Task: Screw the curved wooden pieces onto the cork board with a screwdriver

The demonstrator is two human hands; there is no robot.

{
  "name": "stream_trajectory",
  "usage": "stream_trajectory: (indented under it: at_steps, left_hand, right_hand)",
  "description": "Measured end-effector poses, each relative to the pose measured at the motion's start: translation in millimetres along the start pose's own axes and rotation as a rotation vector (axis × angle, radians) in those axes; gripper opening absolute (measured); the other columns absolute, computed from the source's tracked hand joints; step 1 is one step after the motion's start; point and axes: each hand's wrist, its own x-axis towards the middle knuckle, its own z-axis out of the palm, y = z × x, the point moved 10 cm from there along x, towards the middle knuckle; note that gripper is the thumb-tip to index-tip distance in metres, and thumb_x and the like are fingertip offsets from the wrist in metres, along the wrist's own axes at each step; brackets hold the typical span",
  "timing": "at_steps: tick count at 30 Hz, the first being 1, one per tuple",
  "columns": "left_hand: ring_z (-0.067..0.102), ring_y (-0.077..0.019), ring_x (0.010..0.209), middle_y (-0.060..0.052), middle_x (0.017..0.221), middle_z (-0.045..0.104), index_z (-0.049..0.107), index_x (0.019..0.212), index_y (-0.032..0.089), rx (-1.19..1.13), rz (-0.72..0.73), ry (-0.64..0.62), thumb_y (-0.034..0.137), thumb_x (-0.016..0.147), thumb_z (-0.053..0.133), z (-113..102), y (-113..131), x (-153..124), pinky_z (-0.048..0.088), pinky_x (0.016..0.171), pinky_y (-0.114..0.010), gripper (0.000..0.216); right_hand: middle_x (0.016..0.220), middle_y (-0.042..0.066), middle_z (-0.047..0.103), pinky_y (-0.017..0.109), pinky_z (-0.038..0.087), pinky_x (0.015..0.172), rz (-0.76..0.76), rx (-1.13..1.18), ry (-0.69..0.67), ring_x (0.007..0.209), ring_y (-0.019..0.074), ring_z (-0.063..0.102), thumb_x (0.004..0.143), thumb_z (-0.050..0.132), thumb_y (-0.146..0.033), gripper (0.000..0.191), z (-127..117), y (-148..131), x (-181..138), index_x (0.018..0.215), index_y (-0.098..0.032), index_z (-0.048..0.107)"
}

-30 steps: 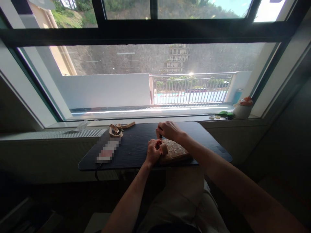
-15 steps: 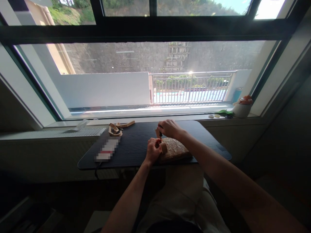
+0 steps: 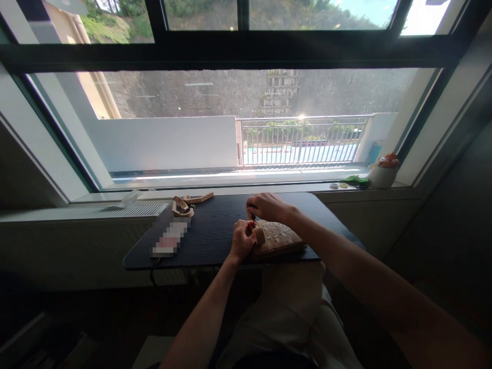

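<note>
My left hand [image 3: 241, 241] is closed around a small wooden piece [image 3: 260, 235] at the left end of a flat wooden board [image 3: 279, 239] lying on the dark table [image 3: 215, 230]. Just above it, my right hand [image 3: 268, 206] is closed on a small dark tool [image 3: 253, 218] held upright, with its tip down at the wooden piece. The two hands nearly touch. Their fingers hide most of the tool and the piece.
Loose wooden parts [image 3: 184, 205] lie at the table's far left corner. A blurred flat object [image 3: 170, 239] rests near the left edge. On the windowsill stand a white pot [image 3: 383, 174] and small items [image 3: 348, 182] at the right, and a clear wrapper [image 3: 128, 199] at the left.
Both hands stay at the wooden piece with only slight shifts. The view has tilted a little up and back down.
</note>
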Motion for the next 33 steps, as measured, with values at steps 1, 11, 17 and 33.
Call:
stream_trajectory:
  at_steps: [1,11,17,33]
  left_hand:
    - [0.05,-0.0178,0.085,-0.003,0.084,0.057,0.062,0.085,0.02,-0.002,-0.002,0.001,0.021,0.073,0.06,0,0,0,0.042,0.079,-0.031,0.012]
    - [0.051,-0.0186,0.087,-0.004,0.085,0.057,0.062,0.084,0.019,-0.019,-0.016,-0.004,0.021,0.073,0.06,0,1,1,0.043,0.079,-0.032,0.012]
    - [0.051,-0.0181,0.085,-0.003,0.084,0.057,0.062,0.085,0.02,-0.003,-0.005,0.003,0.019,0.072,0.06,0,-1,1,0.043,0.078,-0.032,0.013]
    - [0.051,-0.0185,0.087,-0.004,0.086,0.057,0.062,0.086,0.02,-0.023,-0.015,-0.009,0.019,0.072,0.059,1,-1,0,0.043,0.077,-0.031,0.015]
  right_hand:
    - [0.09,0.005,0.068,0.024,0.032,0.062,0.005,0.001,0.0,0.079,0.0162,0.059,0.088,0.043,-0.033,0.025,0,0,1,0.095,-0.021,0.064]
    - [0.094,0.012,0.067,0.026,0.038,0.066,0.167,-0.03,0.028,0.084,0.0205,0.061,0.09,0.04,-0.038,0.035,7,19,8,0.097,-0.014,0.064]
    - [0.09,0.012,0.068,0.028,0.039,0.065,0.164,-0.06,0.017,0.08,0.0221,0.062,0.089,0.041,-0.039,0.035,1,18,6,0.093,-0.015,0.066]
    - [0.092,0.013,0.068,0.028,0.039,0.068,0.163,-0.055,0.048,0.084,0.0214,0.062,0.091,0.037,-0.034,0.035,4,10,7,0.096,-0.014,0.065]
